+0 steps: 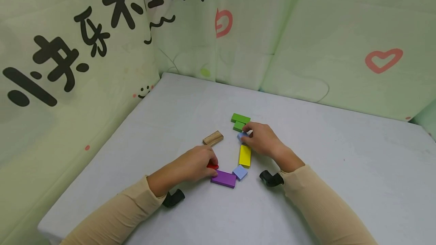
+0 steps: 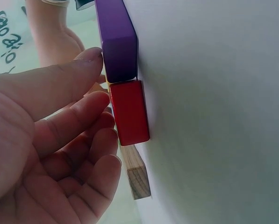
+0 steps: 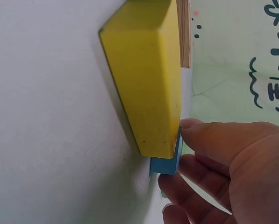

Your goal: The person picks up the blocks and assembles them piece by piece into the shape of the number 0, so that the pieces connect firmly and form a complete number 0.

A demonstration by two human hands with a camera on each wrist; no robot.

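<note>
My left hand [image 1: 199, 163] is above the red block [image 2: 130, 113], which sits end to end against the purple block [image 1: 223, 179]. In the left wrist view its thumb tip touches the purple block's upper edge, and its loosely bent fingers are by the red block's top. My right hand [image 1: 265, 139] pinches a light blue block [image 3: 165, 164] between thumb and fingers. That block lies at the far end of the yellow block [image 1: 245, 156]. Another light blue block [image 1: 240, 172] stands at a slant between the yellow and purple blocks.
Two green blocks [image 1: 240, 118] lie touching each other beyond my right hand. A wooden-coloured block [image 1: 213, 138] lies beyond my left hand. All rest on a white-covered table [image 1: 306, 131]. Printed pale green curtains [image 1: 306, 40] hang along its left and back edges.
</note>
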